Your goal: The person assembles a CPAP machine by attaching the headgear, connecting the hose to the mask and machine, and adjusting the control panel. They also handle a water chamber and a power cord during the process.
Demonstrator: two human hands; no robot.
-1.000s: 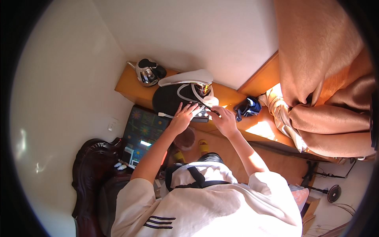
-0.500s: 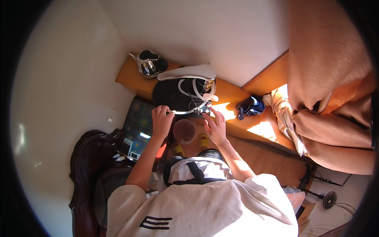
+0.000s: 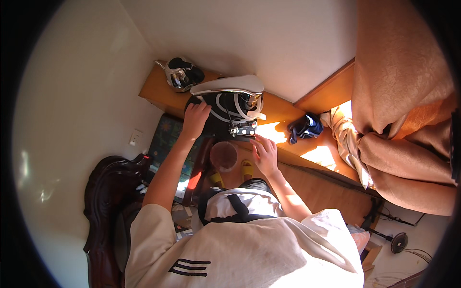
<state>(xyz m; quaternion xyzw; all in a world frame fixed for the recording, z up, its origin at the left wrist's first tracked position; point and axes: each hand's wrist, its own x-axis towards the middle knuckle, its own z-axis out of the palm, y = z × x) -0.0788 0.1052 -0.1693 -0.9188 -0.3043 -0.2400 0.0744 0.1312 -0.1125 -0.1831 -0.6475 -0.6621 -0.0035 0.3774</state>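
On the long wooden ledge (image 3: 283, 108) that runs under the white wall, a black open case (image 3: 218, 117) lies near the ledge's front edge, its pale lid (image 3: 228, 85) raised toward the wall. Inside the case are looped white cables (image 3: 242, 108) and, at its front right corner, a small grey device with a row of buttons (image 3: 243, 128); what else it holds is too dark to tell. The case's long axis runs along the ledge, left to right, with the opening facing the person. The left hand (image 3: 196, 117) lies flat on the case's left part, fingers spread and stretched toward the wall, gripping nothing that can be seen. The right hand (image 3: 264, 154) rests at the ledge's front edge just right of the case, below the grey device, fingers loosely curled; whether it holds anything cannot be told. At the ledge's left end sits a shiny black and silver helmet-like object (image 3: 182, 74), well apart from the case. A dark blue bundle of cloth (image 3: 303, 127) lies to the right of the case in the sunlit patch, and farther right an orange curtain (image 3: 408, 120) drapes down over the ledge's right end.
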